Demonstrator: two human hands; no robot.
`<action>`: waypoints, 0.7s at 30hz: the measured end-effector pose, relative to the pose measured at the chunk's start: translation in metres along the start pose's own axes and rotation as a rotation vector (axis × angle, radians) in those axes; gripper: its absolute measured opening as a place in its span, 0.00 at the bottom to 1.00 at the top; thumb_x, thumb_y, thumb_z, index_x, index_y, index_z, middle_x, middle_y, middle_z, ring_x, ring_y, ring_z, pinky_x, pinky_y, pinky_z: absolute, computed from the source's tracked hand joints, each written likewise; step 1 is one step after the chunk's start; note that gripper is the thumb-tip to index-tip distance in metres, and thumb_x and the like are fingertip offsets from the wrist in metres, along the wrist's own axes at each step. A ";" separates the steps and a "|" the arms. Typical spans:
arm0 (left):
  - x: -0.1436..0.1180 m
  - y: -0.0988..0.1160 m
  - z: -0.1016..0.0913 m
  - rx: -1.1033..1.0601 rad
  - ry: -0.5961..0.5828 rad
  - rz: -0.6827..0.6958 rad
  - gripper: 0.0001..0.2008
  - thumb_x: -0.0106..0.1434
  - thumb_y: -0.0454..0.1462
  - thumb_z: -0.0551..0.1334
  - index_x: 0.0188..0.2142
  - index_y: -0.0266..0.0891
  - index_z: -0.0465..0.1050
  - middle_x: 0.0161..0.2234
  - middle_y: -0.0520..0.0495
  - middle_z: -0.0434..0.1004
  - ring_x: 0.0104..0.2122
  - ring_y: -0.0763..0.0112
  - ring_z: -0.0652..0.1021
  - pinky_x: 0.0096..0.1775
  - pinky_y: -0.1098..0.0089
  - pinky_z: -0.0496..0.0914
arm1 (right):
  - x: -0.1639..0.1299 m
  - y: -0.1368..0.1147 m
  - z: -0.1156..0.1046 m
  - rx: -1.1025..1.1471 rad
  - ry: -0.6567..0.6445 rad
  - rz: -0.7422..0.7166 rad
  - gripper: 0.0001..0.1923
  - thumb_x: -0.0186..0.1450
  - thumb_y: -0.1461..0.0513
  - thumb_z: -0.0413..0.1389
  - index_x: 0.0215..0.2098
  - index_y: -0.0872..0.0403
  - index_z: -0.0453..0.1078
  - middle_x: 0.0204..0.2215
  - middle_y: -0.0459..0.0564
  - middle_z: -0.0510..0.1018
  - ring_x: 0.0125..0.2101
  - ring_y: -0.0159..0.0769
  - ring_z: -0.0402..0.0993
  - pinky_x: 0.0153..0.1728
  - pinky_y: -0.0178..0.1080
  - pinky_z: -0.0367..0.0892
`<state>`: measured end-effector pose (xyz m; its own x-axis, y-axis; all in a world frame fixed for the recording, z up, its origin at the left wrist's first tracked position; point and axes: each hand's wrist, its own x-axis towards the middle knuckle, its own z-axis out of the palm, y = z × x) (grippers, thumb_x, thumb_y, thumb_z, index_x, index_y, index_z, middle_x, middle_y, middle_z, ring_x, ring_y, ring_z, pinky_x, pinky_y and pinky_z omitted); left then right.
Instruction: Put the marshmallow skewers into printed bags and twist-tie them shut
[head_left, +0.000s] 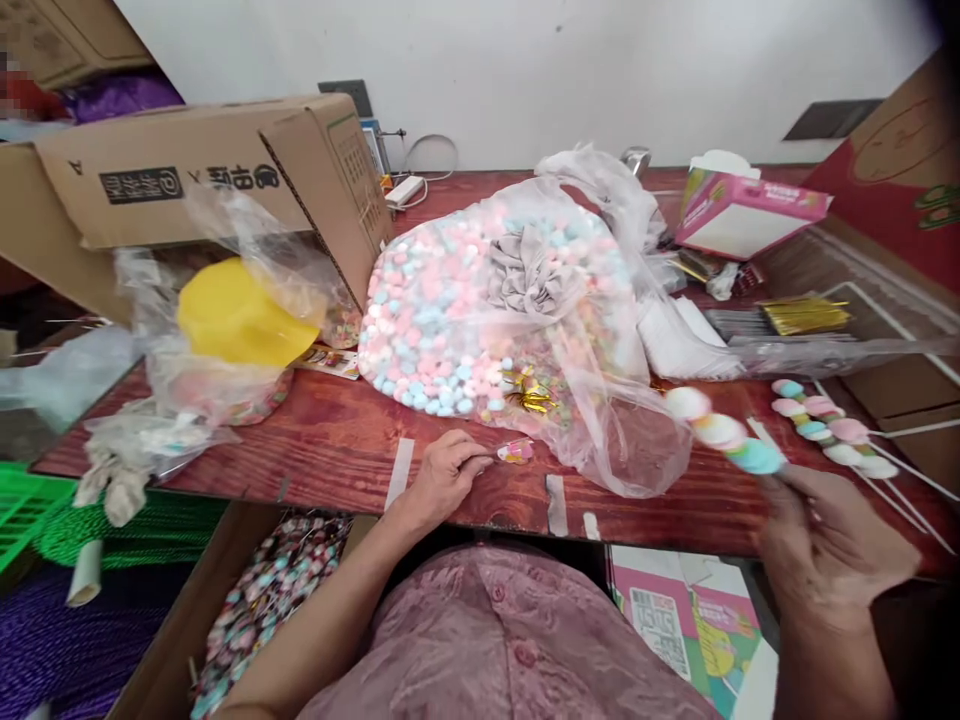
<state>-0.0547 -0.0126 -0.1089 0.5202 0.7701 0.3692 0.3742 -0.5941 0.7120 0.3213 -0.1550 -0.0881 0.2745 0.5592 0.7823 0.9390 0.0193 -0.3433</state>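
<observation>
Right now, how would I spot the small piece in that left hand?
Start at the big clear bag of pastel marshmallows on the red table. Just below it, the left hand pinches a small pink-and-yellow piece, the only loose one there.

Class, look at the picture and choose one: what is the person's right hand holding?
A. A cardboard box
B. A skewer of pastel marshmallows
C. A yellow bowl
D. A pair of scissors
B: the right hand grips a stick threaded with white, pink and blue marshmallows, raised over the red wooden table, while the left hand pinches a small sticker.
</observation>
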 end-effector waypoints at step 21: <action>-0.005 0.000 0.013 0.185 -0.035 0.230 0.11 0.69 0.35 0.58 0.36 0.36 0.79 0.30 0.45 0.75 0.31 0.71 0.73 0.34 0.71 0.69 | 0.017 -0.071 0.020 0.034 -0.482 -0.591 0.10 0.66 0.69 0.52 0.38 0.53 0.74 0.33 0.49 0.82 0.30 0.34 0.76 0.31 0.37 0.66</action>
<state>-0.0474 -0.0196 -0.1181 0.6325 0.6040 0.4849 0.3757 -0.7867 0.4899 0.2546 -0.1300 -0.0608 -0.4003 0.7475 0.5301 0.8925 0.4491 0.0406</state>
